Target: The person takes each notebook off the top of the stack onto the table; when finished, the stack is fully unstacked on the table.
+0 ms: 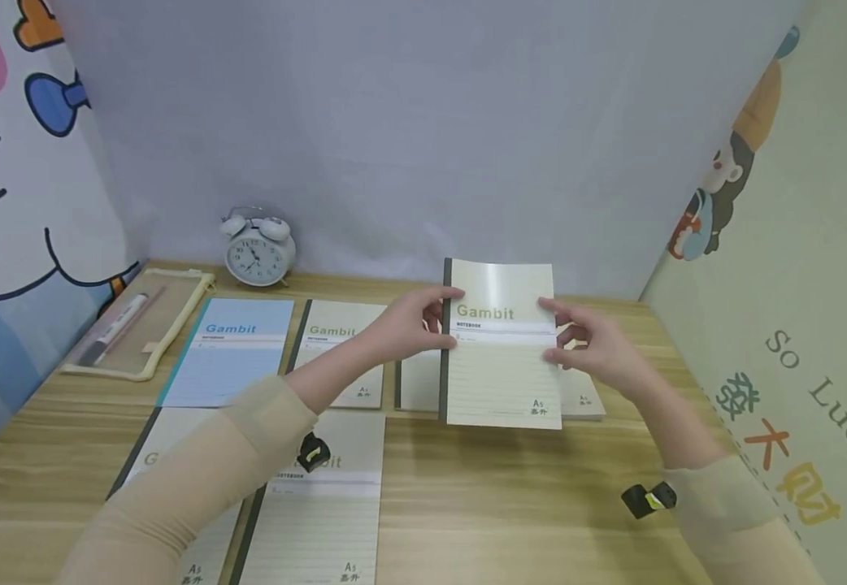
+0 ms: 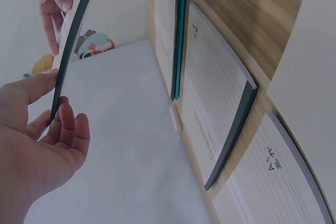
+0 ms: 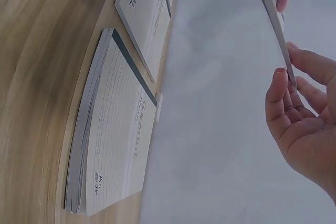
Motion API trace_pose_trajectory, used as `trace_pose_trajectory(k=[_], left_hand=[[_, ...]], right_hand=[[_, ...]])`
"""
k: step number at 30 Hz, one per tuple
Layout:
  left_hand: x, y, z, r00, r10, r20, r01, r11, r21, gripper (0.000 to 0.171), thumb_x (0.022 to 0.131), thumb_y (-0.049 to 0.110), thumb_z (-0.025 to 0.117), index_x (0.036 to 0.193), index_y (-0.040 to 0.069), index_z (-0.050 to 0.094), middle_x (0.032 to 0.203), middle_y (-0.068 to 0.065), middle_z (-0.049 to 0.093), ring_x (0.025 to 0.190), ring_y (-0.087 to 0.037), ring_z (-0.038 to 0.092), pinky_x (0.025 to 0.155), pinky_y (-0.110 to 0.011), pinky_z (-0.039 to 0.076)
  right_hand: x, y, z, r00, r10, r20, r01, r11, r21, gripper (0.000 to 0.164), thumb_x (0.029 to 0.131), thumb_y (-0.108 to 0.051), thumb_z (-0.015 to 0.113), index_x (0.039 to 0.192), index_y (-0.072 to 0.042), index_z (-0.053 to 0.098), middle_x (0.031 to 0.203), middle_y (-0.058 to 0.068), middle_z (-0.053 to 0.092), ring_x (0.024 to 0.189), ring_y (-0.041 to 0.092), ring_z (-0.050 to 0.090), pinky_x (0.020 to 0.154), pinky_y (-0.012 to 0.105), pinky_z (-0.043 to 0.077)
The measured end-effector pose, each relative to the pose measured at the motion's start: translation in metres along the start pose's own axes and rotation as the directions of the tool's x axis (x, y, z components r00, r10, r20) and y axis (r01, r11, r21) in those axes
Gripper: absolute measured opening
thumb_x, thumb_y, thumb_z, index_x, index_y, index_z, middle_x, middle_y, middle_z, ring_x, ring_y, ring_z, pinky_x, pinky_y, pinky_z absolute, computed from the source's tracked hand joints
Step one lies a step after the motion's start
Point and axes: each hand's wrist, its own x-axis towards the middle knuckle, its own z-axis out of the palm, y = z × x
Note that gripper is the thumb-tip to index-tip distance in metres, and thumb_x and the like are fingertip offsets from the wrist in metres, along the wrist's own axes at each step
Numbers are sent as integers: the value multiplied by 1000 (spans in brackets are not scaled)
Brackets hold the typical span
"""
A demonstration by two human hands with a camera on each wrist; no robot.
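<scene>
Both hands hold up a cream Gambit notebook [image 1: 500, 382] with a dark spine, tilted above the table. My left hand [image 1: 412, 321] pinches the spine edge between thumb and fingers; in the left wrist view, that hand [image 2: 39, 135] grips the dark spine [image 2: 73, 35]. The opposite edge is pinched by my right hand [image 1: 595, 345], and the right wrist view shows this hand [image 3: 307, 114] at the thin page edge. Behind the raised notebook lie another cream notebook [image 1: 418, 382] and a stack of notebooks [image 3: 113, 129], both partly hidden in the head view. Dark and teal spines [image 2: 178, 45] show on the stack.
On the left lie a blue notebook [image 1: 229, 370], a cream notebook [image 1: 354, 374] and two front cream notebooks [image 1: 328, 520], partly covered by my left arm. A mesh pouch [image 1: 175, 317] with a marker and a white alarm clock [image 1: 258, 253] sit toward the back wall.
</scene>
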Motion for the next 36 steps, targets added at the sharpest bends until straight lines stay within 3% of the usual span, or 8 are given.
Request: trace_pose_trajectory(k=[11,16,20,28,36], left_hand=[[-45,-4,0,997,-67,44,65,996,58,64,80,20,76,138,19,48,88,0,56,77,-13,53,63,-27,46],[-67,-2,1,991,-104,80,98,993,68,64,80,21,77,137,19,48,88,2,55,79,-15,54,65,-27,47],[-81,-3,6,990,-100,103,87,989,120,64,79,20,77,137,16,49,85,5,55,80,-17,54,61,-25,45],[-100,-7,22,979,-75,189,27,970,242,63,79,25,77,135,13,50,78,8,55,76,-16,54,65,-24,44],[-116,-16,41,958,-120,261,74,981,180,62,77,22,79,131,8,53,73,9,54,65,-6,51,59,-20,45]], right_hand=[[-10,-10,25,995,-74,69,82,988,-129,73,77,-18,78,142,-12,44,93,6,53,82,14,56,71,21,53],[-21,-11,40,987,-119,112,134,981,-138,73,77,-20,79,140,-9,45,85,3,55,74,11,54,68,21,51],[-28,-9,51,978,-135,157,158,977,-144,73,76,-20,79,140,-9,45,83,-1,54,71,9,54,67,22,51],[-43,2,67,967,-75,245,111,984,-140,81,73,-22,81,143,-16,41,80,-4,56,71,6,54,69,23,51],[-52,15,82,927,-8,375,57,991,-119,86,74,-24,81,146,-20,35,76,-2,55,67,5,51,64,22,49]])
